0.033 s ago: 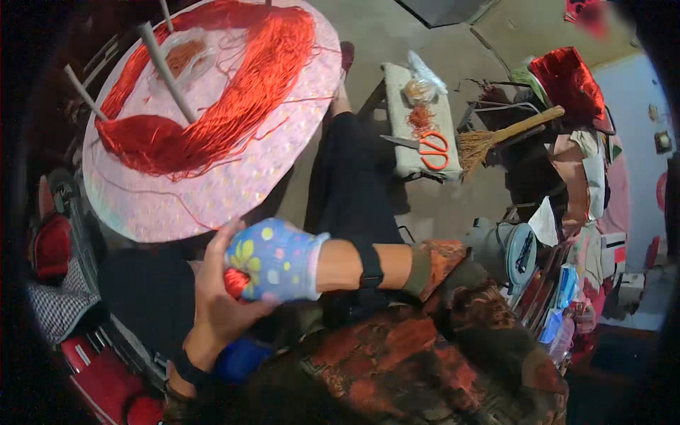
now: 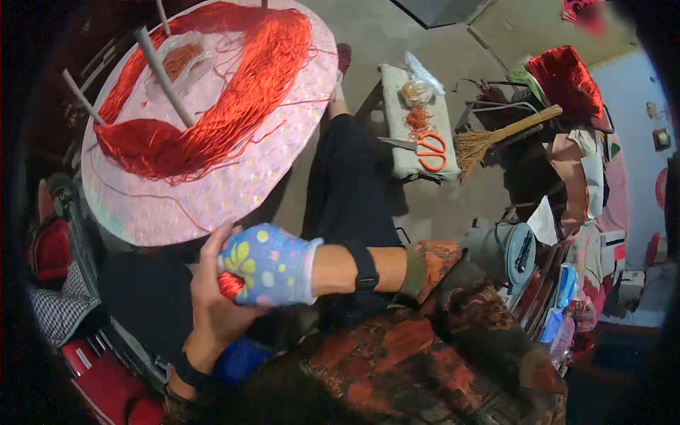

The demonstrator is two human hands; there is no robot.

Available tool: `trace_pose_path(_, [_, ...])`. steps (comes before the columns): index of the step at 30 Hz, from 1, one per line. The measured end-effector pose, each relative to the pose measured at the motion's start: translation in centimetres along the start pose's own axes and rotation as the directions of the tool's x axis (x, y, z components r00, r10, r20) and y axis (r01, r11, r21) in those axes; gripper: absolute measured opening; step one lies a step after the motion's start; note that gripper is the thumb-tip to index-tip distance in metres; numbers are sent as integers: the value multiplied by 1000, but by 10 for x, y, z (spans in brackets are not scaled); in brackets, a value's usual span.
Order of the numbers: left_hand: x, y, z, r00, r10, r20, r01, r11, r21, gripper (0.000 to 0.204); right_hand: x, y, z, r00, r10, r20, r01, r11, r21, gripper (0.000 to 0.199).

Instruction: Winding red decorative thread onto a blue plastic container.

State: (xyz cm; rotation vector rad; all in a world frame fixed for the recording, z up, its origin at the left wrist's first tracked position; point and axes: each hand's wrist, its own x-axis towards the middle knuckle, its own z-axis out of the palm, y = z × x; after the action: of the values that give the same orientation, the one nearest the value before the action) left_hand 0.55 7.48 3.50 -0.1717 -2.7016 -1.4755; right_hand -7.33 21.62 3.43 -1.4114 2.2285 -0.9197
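My left hand (image 2: 212,301), bare, curls round a small ball of shiny red cord (image 2: 230,285). Against the same ball presses my right hand (image 2: 273,265), in a blue glove with flowers and dots. The glove hides most of the ball and the right fingers. On the round pink table (image 2: 142,209) ahead lies a big loose ring of red cord (image 2: 273,67), looped around upright grey rods (image 2: 163,74). One thin strand crosses the tabletop toward my hands.
To the right, a cloth-covered stool (image 2: 400,99) holds orange-handled scissors (image 2: 431,151), red thread scraps (image 2: 418,120) and a plastic bag (image 2: 423,78). Beside it are a straw broom (image 2: 503,137) and a chair bearing red shiny cloth (image 2: 564,81). A clear bag (image 2: 180,60) sits inside the cord ring.
Both hands have shifted very slightly left, still together on the ball. The whole view has also moved a touch.
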Motion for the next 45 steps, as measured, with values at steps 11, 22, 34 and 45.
trace_pose_path(11, [-11, -5, -2, 836, -427, 345, 536, 772, -342, 51, -14, 15, -5, 968, -60, -243, 107, 976, 187, 18])
trace_pose_path(22, [2, -2, 13, 756, -439, 485, 610, 741, -281, 11, -62, 47, -21, 983, 162, -82, -84, 807, 585, 38])
trace_pose_path(34, [11, -3, 12, 661, -631, 407, 750, 541, -381, 6, -241, 319, -121, 60, 562, -825, -847, 466, 256, 25])
trace_pose_path(45, [13, -6, 10, 671, -651, 356, 738, 544, -399, 7, -214, 317, -125, 327, 589, -739, -895, 444, -42, 32])
